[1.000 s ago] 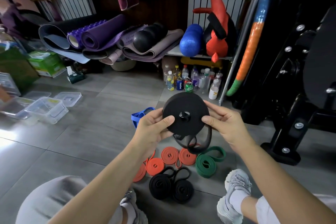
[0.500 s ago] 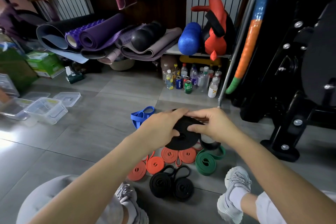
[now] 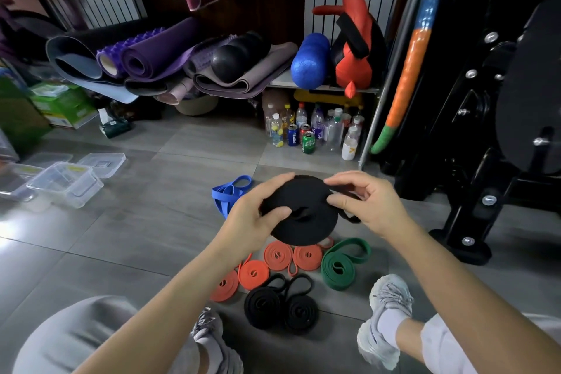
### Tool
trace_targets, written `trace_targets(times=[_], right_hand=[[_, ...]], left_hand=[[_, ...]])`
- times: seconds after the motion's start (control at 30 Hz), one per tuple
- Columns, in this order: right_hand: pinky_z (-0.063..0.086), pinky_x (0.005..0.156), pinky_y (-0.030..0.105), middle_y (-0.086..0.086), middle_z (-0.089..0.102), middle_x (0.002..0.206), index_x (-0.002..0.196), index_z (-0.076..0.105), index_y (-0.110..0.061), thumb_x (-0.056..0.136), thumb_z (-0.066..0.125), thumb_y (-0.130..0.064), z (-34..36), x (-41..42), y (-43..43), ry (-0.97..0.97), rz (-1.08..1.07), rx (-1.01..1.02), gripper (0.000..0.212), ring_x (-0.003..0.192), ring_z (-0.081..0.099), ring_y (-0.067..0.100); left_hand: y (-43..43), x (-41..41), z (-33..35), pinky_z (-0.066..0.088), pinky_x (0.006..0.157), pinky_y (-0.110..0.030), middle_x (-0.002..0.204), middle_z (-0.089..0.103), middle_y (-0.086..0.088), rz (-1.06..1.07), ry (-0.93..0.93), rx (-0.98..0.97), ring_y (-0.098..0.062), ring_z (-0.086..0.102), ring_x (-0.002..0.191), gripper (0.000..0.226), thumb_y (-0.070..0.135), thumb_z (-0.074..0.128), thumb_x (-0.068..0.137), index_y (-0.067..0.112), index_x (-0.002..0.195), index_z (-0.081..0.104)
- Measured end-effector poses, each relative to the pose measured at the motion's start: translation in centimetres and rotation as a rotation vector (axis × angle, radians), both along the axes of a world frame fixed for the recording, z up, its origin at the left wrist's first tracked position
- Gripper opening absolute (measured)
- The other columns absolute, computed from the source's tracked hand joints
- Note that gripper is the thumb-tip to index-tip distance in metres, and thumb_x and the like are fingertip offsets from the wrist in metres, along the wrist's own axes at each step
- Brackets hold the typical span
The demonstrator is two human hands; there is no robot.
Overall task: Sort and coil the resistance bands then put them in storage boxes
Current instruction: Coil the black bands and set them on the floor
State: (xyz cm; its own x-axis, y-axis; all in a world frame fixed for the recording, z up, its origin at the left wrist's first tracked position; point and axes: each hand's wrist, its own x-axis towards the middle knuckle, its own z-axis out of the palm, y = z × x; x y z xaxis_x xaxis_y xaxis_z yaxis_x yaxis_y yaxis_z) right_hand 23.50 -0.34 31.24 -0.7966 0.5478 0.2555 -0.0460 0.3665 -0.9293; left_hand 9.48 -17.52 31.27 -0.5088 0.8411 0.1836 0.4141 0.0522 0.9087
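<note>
A person crouched on the floor holds a large black coil of resistance band in mid-air, just above and behind the green band. The left hand grips the coil's near-left rim, thumb pressed on its top face and fingers curled over the far edge. The right hand pinches the opposite rim between thumb and forefinger, close to the loose tail. The wound rubber looks dense yet soft and springy, and is likely to unwind if released, so a hold across the rim that traps the free end seems safest. A second ago the coil stood upright facing the camera with its tail dangling below. Now it is tipped nearly flat and lower, with the tail out to its right. Left of the green band lie four orange coils, with two small black coils nearer the person and a blue band farther back. The clear storage boxes sit well to the left.
</note>
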Motion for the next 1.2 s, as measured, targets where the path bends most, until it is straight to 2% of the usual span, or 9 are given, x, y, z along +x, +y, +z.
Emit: trace_targets(times=[0.13,0.27,0.37,0.47,0.6,0.73,0.93,1.13,1.2], right_hand=[[0.042,0.086,0.007,-0.011,0.062,0.1,0.098,0.064,-0.038,0.074,0.074,0.0,-0.7,-0.1,0.0,-0.009,-0.057,0.025,0.046,0.095,0.061,-0.002],[0.041,0.083,0.002,-0.021,0.063,0.104,0.114,0.062,-0.028,0.072,0.079,-0.009,-1.7,-0.3,-0.2,-0.093,-0.086,0.028,0.049,0.096,0.057,-0.016],[0.039,0.087,0.01,-0.012,0.057,0.111,0.124,0.06,-0.02,0.071,0.08,-0.018,-2.7,-0.4,-0.6,-0.207,-0.141,0.084,0.057,0.1,0.056,-0.003],[0.037,0.087,0.019,-0.006,0.049,0.116,0.128,0.055,-0.023,0.072,0.076,-0.03,-4.1,-0.6,-1.1,-0.361,-0.25,0.196,0.059,0.102,0.051,0.007],[0.043,0.089,0.028,0.0,0.057,0.116,0.122,0.058,-0.024,0.073,0.072,-0.032,-6.1,-1.1,-1.1,-0.429,-0.374,0.154,0.051,0.107,0.055,0.017],[0.038,0.089,0.034,-0.003,0.059,0.111,0.116,0.056,-0.031,0.071,0.068,-0.053,-9.2,-1.5,0.0,-0.724,-0.414,0.367,0.052,0.105,0.057,0.023],[0.043,0.07,0.031,0.0,0.063,0.106,0.104,0.056,-0.026,0.062,0.071,-0.053,-16.7,-1.7,2.2,-0.91,-0.38,0.113,0.052,0.099,0.06,0.027],[0.042,0.069,0.028,0.004,0.067,0.104,0.102,0.056,-0.017,0.06,0.071,-0.048,-27.1,1.2,3.2,-1.228,-0.402,-0.105,0.054,0.097,0.062,0.026],[0.044,0.074,0.029,0.002,0.067,0.104,0.101,0.056,-0.019,0.057,0.067,-0.056,-30.1,2.0,3.4,-1.367,-0.402,-0.076,0.058,0.098,0.062,0.025]], left_hand=[[0.6,0.0,-0.9,0.053,0.08,-0.02,0.107,0.062,0.029,0.124,-0.172,0.104,0.002,0.059,0.104,0.065,-0.005,0.059,0.085,0.055,0.109,0.054],[1.3,-0.1,-2.0,0.056,0.083,-0.038,0.106,0.062,0.03,0.209,-0.257,0.118,0.0,0.06,0.104,0.062,-0.003,0.059,0.085,0.055,0.107,0.055],[2.0,0.3,-3.1,0.055,0.085,-0.046,0.11,0.065,0.018,0.238,-0.358,0.099,-0.011,0.061,0.108,0.061,-0.004,0.059,0.086,0.054,0.104,0.057],[2.9,1.1,-4.6,0.058,0.069,-0.05,0.119,0.062,0.003,0.241,-0.511,0.078,-0.021,0.062,0.107,0.06,-0.004,0.058,0.087,0.053,0.103,0.059],[4.1,2.1,-6.9,0.059,0.067,-0.043,0.115,0.061,-0.001,0.258,-0.57,0.034,-0.016,0.063,0.099,0.052,-0.005,0.059,0.087,0.039,0.114,0.054],[5.3,2.8,-9.8,0.057,0.07,-0.053,0.108,0.063,0.005,0.243,-0.65,-0.064,-0.021,0.064,0.094,0.049,-0.006,0.055,0.089,0.035,0.116,0.053],[7.3,2.4,-17.0,0.057,0.064,-0.04,0.099,0.059,0.014,0.207,-0.714,-0.326,-0.006,0.062,0.083,0.042,0.002,0.052,0.093,0.032,0.122,0.047],[7.5,0.9,-27.1,0.047,0.062,-0.025,0.085,0.058,0.007,0.271,-0.657,-0.702,-0.015,0.056,0.08,0.027,0.017,0.06,0.088,0.022,0.115,0.06],[6.8,0.7,-30.3,0.042,0.061,-0.017,0.081,0.058,0.006,0.275,-0.615,-0.792,-0.014,0.054,0.081,0.033,0.018,0.06,0.085,0.007,0.115,0.063]])
